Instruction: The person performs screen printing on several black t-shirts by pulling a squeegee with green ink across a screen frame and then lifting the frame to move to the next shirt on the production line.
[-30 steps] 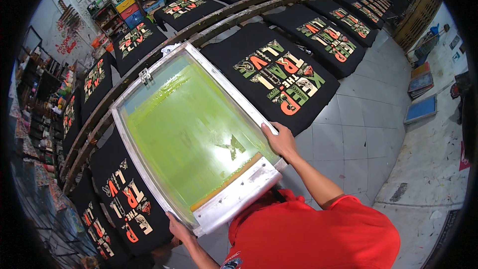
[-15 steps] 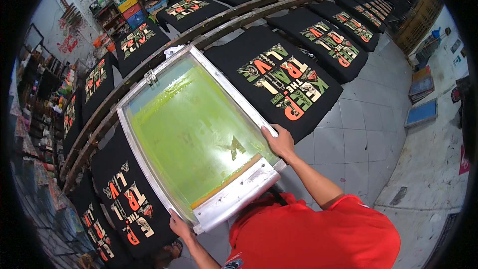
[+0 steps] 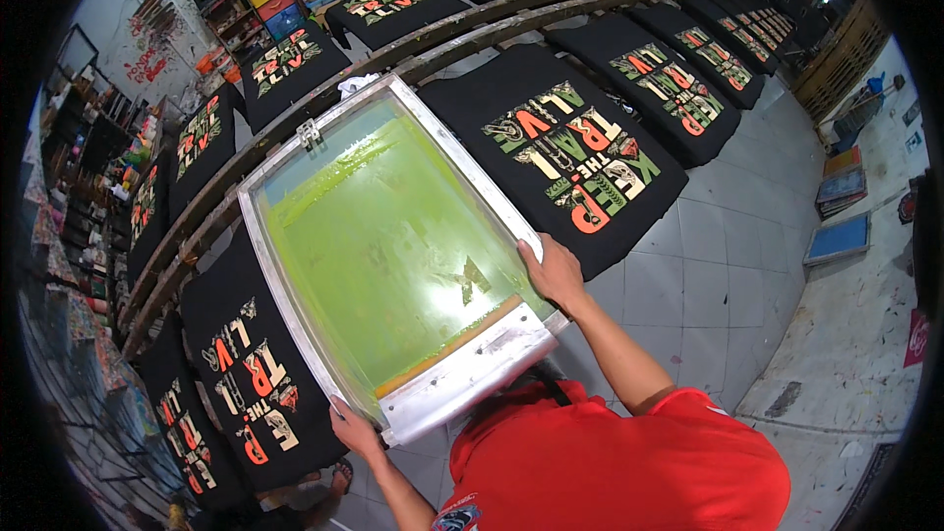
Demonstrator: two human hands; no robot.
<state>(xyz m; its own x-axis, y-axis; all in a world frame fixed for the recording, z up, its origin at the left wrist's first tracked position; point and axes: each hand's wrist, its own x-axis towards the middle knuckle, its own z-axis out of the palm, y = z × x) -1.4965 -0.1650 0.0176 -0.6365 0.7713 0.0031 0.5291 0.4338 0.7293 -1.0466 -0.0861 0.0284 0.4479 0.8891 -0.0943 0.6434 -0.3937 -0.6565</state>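
A big metal frame (image 3: 462, 159) with a green sheet (image 3: 383, 246) is in front of me, between a black shirt (image 3: 615, 206) on the right and another black shirt (image 3: 246, 280) on the left. A silver bar (image 3: 470, 376) lies across the frame's near end. My right grip (image 3: 558, 275) pinches the frame's right side, my left grip (image 3: 358, 433) its near left edge.

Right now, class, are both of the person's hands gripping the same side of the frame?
No, the left hand grips the left edge of the frame, while the right hand grips its right edge.
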